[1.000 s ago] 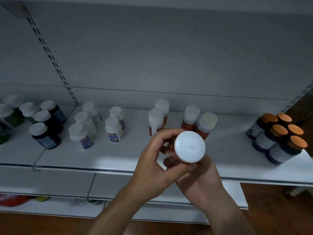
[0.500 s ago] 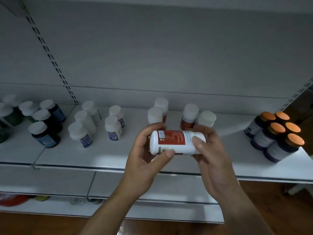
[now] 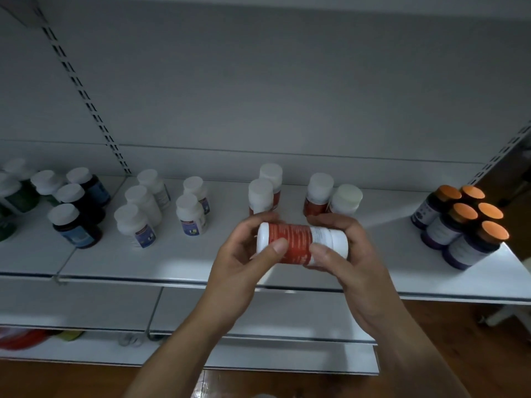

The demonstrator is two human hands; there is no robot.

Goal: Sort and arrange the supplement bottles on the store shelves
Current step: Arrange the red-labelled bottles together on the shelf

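1. A red-labelled bottle (image 3: 301, 244) lies on its side in the air, held over the front half of the shelf (image 3: 178, 262), about midway along it.
2. The left hand (image 3: 244, 262) grips the bottle's left end, with the thumb pressed on the red label.
3. The right hand (image 3: 353, 254) grips the right end, fingers curled over the top and thumb in front.
4. Four upright red bottles (image 3: 319, 193) stand near the shelf's back edge, just behind the hands.
5. Orange-capped bottles (image 3: 459, 225) cluster at the shelf's right end.
6. Blue-labelled white bottles (image 3: 189, 211) stand left of the middle.
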